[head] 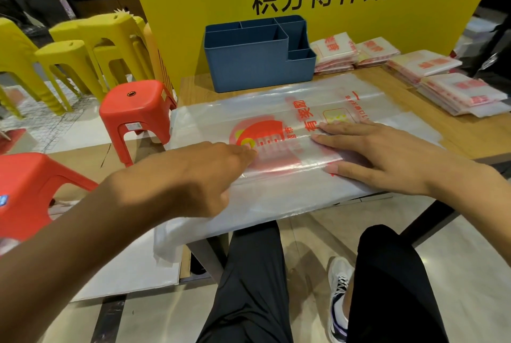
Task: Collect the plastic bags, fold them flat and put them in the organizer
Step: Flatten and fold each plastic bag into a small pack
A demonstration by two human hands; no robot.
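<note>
Both hands flatten a clear plastic bag with red print (290, 127) on the wooden tabletop (475, 138).
Left hand (204, 176) and right hand (387, 154) press it, fingers straight, gripping nothing; the blue plastic organizer (249, 66) stands behind.

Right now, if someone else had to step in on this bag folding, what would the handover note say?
Left hand: fingers pressing the near fold of the plastic bag spread on the table.
Right hand: flat, fingers straight, holding the fold down.
Bag: partly folded lengthwise, its left end hanging off the table edge.
Organizer: blue, at the back of the table, nothing visible in its compartments.
Done: several folded bag stacks lie to the right of the organizer.
Left: finish folding this bag flat, then move the folded bags into the organizer.
</note>
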